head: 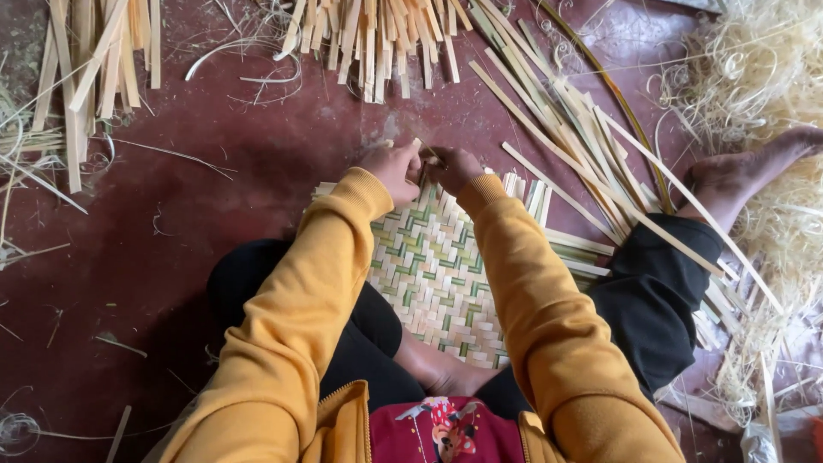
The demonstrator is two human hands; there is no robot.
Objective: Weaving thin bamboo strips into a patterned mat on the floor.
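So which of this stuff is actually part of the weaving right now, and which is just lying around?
In use:
- woven bamboo mat
- strip pinched at the mat's far edge
- left hand
- right hand

Lying about:
- short strip bundle
- long strips
- pile of shavings
- strips at far left

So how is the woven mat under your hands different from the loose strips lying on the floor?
The woven mat has its strips interlaced in a tight zigzag pattern, while the loose strips lie separate and fanned out. The mat mixes green and pale strips; the loose ones look mostly pale. The left hand and right hand work at the mat's far edge, while the loose strips lie untouched. Both seem to be the same flat splints.
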